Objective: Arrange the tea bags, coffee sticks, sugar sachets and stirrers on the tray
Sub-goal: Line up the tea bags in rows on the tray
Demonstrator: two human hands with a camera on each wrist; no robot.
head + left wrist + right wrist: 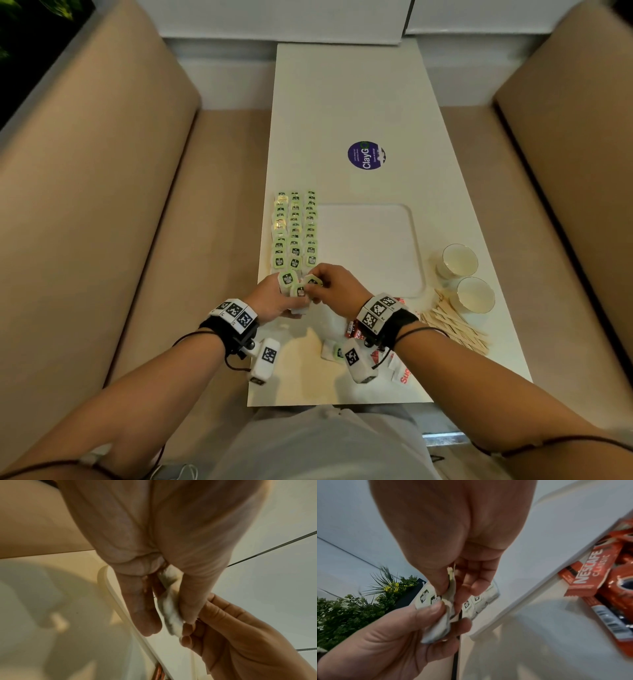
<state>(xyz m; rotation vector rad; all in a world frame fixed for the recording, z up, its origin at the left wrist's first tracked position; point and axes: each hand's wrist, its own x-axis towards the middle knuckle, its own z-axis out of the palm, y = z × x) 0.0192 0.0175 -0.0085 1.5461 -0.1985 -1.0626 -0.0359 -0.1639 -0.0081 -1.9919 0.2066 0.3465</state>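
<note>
A: White table between two tan benches, white tray at centre, its left side lined with three rows of tea bags.

B: And the hands?

A: Left hand clutches a small stack of tea bags over the tray's near-left corner; right hand pinches the top one. Coffee sticks, stirrers wait near right.

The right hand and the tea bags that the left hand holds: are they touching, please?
Touching. The right wrist view shows the right hand pinching one of the tea bags gripped by the left hand.
</note>
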